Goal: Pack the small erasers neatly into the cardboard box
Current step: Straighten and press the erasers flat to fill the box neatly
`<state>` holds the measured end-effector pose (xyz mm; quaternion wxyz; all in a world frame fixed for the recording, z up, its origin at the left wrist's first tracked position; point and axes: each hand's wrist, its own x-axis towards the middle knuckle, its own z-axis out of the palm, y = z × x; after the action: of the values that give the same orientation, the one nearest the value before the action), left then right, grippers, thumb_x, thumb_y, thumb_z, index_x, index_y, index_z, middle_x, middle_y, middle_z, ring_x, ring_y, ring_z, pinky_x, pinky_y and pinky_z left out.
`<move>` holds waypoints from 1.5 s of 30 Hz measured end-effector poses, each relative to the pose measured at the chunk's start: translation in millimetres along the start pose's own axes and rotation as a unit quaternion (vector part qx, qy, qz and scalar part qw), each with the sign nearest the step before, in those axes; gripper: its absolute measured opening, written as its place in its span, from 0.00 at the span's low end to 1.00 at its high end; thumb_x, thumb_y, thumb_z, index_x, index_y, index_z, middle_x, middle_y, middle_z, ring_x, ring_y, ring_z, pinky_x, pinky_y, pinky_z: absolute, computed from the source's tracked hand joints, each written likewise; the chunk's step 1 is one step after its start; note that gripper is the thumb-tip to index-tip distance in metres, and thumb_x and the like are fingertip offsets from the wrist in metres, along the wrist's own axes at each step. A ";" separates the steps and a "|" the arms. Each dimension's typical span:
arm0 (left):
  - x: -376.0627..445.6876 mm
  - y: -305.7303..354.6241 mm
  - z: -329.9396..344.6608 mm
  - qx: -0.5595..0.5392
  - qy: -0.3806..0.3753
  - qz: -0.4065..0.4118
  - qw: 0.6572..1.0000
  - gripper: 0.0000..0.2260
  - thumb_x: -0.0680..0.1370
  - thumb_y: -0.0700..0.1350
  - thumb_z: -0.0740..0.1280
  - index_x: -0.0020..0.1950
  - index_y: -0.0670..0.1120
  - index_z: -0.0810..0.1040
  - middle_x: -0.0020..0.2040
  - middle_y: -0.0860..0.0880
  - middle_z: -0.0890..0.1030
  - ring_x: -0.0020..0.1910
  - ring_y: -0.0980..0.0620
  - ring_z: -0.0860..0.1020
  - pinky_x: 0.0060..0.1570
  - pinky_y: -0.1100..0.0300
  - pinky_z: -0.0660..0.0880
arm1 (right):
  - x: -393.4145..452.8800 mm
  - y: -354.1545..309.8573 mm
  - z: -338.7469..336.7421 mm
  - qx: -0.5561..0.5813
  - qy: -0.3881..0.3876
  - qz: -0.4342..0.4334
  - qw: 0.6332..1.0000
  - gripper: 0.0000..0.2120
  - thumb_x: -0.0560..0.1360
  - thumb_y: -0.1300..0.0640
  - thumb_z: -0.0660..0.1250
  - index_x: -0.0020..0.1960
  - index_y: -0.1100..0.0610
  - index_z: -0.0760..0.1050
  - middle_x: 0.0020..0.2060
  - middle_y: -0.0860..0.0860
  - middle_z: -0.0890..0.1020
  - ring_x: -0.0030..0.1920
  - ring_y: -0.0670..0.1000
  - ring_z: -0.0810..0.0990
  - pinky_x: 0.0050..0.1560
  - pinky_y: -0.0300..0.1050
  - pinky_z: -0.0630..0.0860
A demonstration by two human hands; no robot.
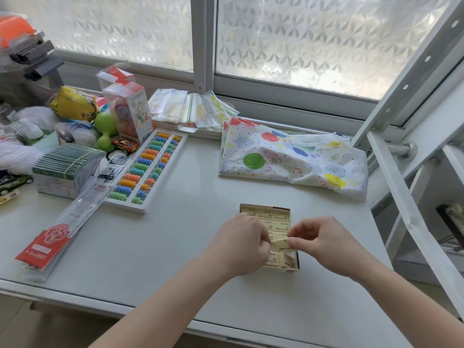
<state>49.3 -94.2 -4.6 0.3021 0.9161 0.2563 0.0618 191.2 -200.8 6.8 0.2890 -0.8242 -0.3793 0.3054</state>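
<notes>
1. Eraser [283,243] held tilted just above the box [292,268], pinched at its right end by the right hand [324,243]; left hand [244,243] touches its left end, fingers curled, grip unclear.
2. Box sits on the table [175,247] directly under both hands, long axis running away from the person; rows of erasers [271,216] already fill the far part.
3. Eraser's long axis lies across the box, matching the packed rows.
4. Open gap seems to be at the near end, below the eraser; right hand is nearer and controls it, so likely a short drop down.
</notes>
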 end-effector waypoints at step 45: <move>19.4 1.0 -7.7 0.012 -0.063 -0.052 0.997 0.09 0.75 0.46 0.66 0.53 0.46 0.81 0.53 0.48 0.81 0.53 0.49 0.77 0.54 0.55 0.75 | 11.1 -12.3 27.5 -0.225 0.044 -0.050 0.972 0.11 0.68 0.52 0.69 0.32 0.51 0.69 0.34 0.45 0.69 0.38 0.47 0.70 0.31 0.33 0.61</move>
<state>64.3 -81.1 1.4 0.3095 0.9071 0.2848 -0.0154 171.6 -178.5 -5.4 0.1277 -0.8607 -0.4660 0.1604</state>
